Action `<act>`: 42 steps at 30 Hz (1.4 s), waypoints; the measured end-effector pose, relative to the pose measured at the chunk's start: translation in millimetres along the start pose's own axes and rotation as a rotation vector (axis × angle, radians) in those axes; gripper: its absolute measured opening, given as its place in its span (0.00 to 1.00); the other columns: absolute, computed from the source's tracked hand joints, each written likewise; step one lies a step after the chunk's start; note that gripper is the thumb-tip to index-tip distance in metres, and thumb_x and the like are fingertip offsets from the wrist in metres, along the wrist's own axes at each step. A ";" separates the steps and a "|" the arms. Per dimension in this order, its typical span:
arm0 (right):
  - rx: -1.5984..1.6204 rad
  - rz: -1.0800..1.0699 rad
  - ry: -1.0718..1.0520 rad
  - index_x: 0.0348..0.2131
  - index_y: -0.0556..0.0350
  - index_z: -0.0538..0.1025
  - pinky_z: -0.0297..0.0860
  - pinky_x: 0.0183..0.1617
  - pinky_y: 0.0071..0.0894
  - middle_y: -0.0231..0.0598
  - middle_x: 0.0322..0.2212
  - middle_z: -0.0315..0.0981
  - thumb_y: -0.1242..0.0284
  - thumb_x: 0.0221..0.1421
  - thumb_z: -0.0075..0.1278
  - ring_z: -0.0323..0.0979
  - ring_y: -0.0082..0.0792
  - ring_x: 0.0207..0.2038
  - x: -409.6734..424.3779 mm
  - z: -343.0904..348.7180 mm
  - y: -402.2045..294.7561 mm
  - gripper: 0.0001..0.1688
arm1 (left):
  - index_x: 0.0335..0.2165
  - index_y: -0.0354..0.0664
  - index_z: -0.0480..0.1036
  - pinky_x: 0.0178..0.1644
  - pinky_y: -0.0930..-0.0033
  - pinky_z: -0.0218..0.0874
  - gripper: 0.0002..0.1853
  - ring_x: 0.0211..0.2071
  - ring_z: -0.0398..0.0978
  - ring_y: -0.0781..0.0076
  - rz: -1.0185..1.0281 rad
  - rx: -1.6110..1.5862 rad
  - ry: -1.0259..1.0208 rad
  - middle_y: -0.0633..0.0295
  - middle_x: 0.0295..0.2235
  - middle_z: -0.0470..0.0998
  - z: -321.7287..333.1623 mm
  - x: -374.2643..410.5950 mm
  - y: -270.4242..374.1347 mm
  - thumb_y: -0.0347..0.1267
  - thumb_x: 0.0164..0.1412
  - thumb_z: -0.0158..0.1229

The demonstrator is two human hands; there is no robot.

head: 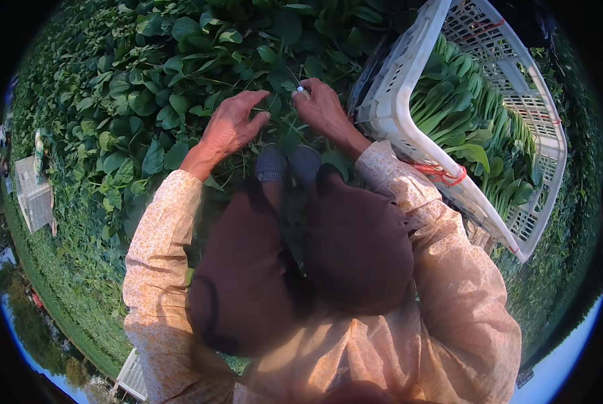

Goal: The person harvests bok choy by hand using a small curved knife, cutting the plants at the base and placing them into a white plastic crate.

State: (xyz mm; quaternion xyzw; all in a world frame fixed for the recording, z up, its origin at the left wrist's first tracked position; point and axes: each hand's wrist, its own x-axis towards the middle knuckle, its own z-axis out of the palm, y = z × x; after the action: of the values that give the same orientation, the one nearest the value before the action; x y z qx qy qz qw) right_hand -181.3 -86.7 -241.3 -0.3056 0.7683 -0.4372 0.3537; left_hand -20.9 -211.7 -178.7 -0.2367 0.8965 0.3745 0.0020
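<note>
Over low leafy greens [175, 103], my left hand [233, 123] reaches out with thumb and fingers apart, holding nothing. My right hand [321, 106] is closed around the handle of a small curved blade [296, 81], likely a sickle or hooked knife; its metal collar shows by the thumb, and its tip is hard to make out among the leaves. To the right of that hand, a white plastic crate [407, 96] stands tilted in the view, packed with rows of cut leafy greens with pale green stems [468, 106]. Red string is tied to its rim.
My shoes [271, 164] stand among the plants, below both hands. At the far left is another pale crate [33, 194] in the field, and one more [133, 373] lies at the lower left. Leafy plants spread ahead and to the left.
</note>
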 end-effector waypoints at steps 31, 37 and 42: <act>0.676 0.125 0.782 0.30 0.62 0.71 0.55 0.13 0.22 0.33 0.17 0.67 0.73 0.59 0.42 0.60 0.20 0.12 98.6 38.1 104.6 0.09 | 0.38 0.40 0.73 0.35 0.64 0.72 0.15 0.38 0.74 0.65 0.916 0.821 0.004 0.62 0.42 0.68 87.6 256.4 -69.8 0.25 0.48 0.54; 0.676 0.128 0.560 0.29 0.64 0.72 0.58 0.14 0.22 0.36 0.18 0.70 0.73 0.58 0.43 0.62 0.21 0.13 127.6 34.0 119.9 0.11 | 0.41 0.39 0.70 0.37 0.53 0.70 0.16 0.35 0.78 0.54 0.611 0.862 -0.097 0.53 0.41 0.71 75.3 276.5 -78.0 0.30 0.50 0.56; 0.651 0.169 0.508 0.27 0.66 0.72 0.58 0.13 0.25 0.38 0.18 0.69 0.73 0.56 0.43 0.62 0.23 0.13 136.8 36.2 120.8 0.12 | 0.29 0.38 0.74 0.25 0.58 0.69 0.07 0.26 0.77 0.56 0.801 0.882 0.023 0.51 0.36 0.70 77.6 296.2 -89.2 0.28 0.50 0.53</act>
State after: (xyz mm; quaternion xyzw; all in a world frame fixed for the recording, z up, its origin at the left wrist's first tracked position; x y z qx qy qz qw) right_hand -248.4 -157.8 -399.6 0.0036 0.6754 -0.6880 0.2656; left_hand -259.5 -338.9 -347.9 0.1392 0.9869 -0.0640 -0.0511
